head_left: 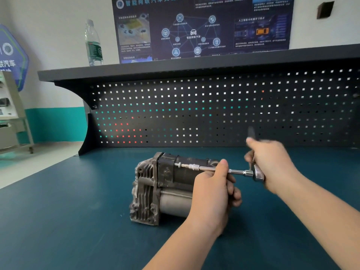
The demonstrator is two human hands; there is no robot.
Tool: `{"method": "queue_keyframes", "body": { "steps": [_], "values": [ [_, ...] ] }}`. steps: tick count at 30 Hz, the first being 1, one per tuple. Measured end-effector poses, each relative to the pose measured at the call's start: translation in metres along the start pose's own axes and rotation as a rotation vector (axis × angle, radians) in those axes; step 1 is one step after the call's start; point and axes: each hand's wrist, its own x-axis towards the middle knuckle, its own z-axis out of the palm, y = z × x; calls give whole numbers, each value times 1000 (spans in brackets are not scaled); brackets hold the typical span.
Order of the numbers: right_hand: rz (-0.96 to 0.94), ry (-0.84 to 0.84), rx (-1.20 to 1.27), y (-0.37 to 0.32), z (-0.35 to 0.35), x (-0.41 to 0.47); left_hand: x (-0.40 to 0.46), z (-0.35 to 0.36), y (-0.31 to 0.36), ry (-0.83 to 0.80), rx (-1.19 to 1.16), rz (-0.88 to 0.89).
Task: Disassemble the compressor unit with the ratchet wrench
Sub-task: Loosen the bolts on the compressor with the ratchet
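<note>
One compressor unit (pixel 167 189) is laid on the blue bench top (pixel 58 221). Its extension bar (pixel 212 168) is pinched by the left hand (pixel 212 193), while the ratchet wrench (pixel 258 172) handle is gripped by the right hand (pixel 272 164) just beyond.

The counter (pixel 68 221) has a dark blue-green top. The compressor (pixel 155 191) lies on its side directly on it, near the middle. Above the pegboard, a dark shelf (pixel 194 65) carries a water bottle (pixel 93 43), standing upright at its left end.
</note>
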Motion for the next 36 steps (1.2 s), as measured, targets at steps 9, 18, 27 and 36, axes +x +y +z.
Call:
{"method": "queue_keyframes", "body": {
  "steps": [9, 18, 27, 36],
  "values": [
    [-1119, 48, 9, 7, -5, -21, -1, -1, 1, -29, 6, -9],
    [11, -16, 74, 7, 1, -2, -2, 0, -2, -1, 32, -36],
    [-614, 106, 12, 4, 1, -16, -5, 3, 0, -16, 32, -51],
    [-789, 67, 87, -2, -1, -22, -7, 4, 2, -29, 6, -76]
  ]
}}
